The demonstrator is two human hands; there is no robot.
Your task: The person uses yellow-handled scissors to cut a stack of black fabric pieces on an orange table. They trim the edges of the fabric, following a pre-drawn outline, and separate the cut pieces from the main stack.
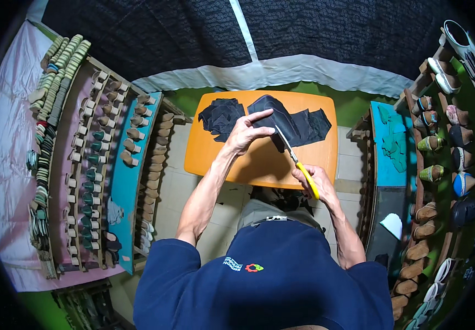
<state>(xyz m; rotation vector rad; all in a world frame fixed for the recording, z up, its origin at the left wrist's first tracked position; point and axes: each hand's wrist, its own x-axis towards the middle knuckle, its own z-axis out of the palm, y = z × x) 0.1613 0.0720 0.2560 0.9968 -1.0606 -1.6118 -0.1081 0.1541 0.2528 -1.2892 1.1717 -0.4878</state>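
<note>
My left hand (pixel 243 135) pinches a piece of black material (pixel 269 106) between thumb and fingers, holding it up over an orange table (pixel 210 158). In my right hand (pixel 322 179) is a pair of scissors (pixel 307 179) with yellow handles. Their blades point up and left, reaching the lower edge of the black piece close to my left thumb. How far apart the blades are is hard to see. A heap of black pieces (pixel 220 117) lies on the table's left, and more flat black pieces (pixel 313 126) lie on its right.
Wooden racks with rows of brown and green shoe forms (pixel 93 190) stand at left, beside stacks of striped soles (pixel 64 71). On the right, a rack carries shoes and shoe forms (pixel 427 212) near a blue surface (pixel 387 165). Dark patterned curtains (pixel 325 33) hang behind the table.
</note>
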